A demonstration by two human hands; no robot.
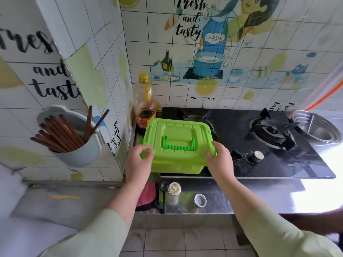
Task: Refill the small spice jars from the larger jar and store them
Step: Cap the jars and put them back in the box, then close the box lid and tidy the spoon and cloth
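A bright green plastic box (178,138) with a closed lid and a folded handle sits on the left part of the black gas hob. My left hand (139,162) grips its left side latch with curled fingers. My right hand (219,160) holds the box's right front corner, fingers curled over the lid edge. On the steel counter in front stands a small open spice jar (174,191) with pale powder inside. Its white cap (200,200) lies to the right, and a dark spoon (164,190) lies to the left.
A soy sauce bottle (145,106) stands in the corner behind the box. The black gas hob (269,149) has a burner and knob to the right. A steel lid (319,128) lies far right. A chopstick holder (74,138) hangs on the left wall. A pink cloth (148,195) lies by the spoon.
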